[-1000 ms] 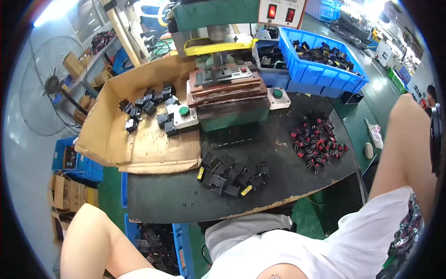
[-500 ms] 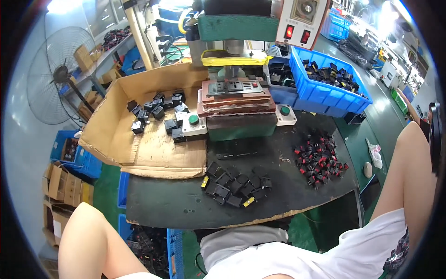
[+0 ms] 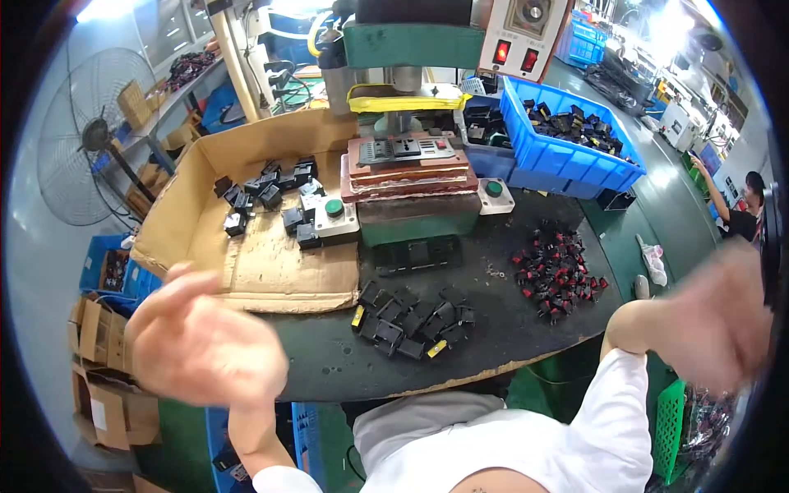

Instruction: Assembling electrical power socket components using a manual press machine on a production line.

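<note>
My left hand (image 3: 209, 349) is raised over the left front edge of the table, near the cardboard tray. Its fingers look spread and nothing shows in it, though motion blurs it. My right hand (image 3: 719, 320) is up at the far right, off the table, too smeared to read its fingers. Between them sits a pile of black plastic housings (image 3: 411, 320), a few with yellow labels. A long black plastic panel (image 3: 419, 256) lies in front of the green press (image 3: 411, 45). On the press bed rests a slotted panel with a red part (image 3: 407, 149).
Green push-buttons (image 3: 334, 208) flank the press bed. Black parts lie inside the cardboard tray (image 3: 271, 294) at left. Small red-and-black switches (image 3: 559, 275) are heaped at right. A blue crate (image 3: 567, 160) of black parts stands behind them. Another person (image 3: 744, 205) is at far right.
Both hands have come into view, the left over the table's left front, the right at far right. The long black panel now shows a wider face. The view has shifted slightly.
</note>
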`<act>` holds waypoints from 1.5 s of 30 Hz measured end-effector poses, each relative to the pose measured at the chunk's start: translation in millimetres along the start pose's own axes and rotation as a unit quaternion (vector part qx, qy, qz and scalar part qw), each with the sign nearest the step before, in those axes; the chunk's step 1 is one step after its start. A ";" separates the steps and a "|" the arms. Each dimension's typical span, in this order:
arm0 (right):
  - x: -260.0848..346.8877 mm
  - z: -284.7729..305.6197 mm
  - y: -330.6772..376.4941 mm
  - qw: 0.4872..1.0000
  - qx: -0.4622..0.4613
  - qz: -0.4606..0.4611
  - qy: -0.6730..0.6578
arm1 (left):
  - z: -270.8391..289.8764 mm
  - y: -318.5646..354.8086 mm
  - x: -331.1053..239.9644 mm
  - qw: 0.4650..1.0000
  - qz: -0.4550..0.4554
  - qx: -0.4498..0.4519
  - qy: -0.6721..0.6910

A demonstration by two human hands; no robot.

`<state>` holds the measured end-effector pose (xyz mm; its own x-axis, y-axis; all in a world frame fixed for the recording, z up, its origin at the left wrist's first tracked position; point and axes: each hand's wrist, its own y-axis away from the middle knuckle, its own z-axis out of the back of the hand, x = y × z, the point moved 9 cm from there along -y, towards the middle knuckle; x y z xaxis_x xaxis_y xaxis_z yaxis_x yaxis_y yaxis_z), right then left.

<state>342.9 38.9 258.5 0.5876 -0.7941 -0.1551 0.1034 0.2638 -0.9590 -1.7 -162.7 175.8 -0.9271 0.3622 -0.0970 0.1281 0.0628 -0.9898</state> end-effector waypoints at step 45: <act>-172.2 -185.0 180.9 0.902 0.120 -0.412 0.048 | -102.1 116.6 93.4 0.940 0.201 0.270 0.060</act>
<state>111.9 122.1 67.9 0.1610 -0.8155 0.5560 0.6501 -0.3362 -0.6814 -37.4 -26.5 62.1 -0.7918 0.3599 -0.4935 0.2312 -0.5712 -0.7876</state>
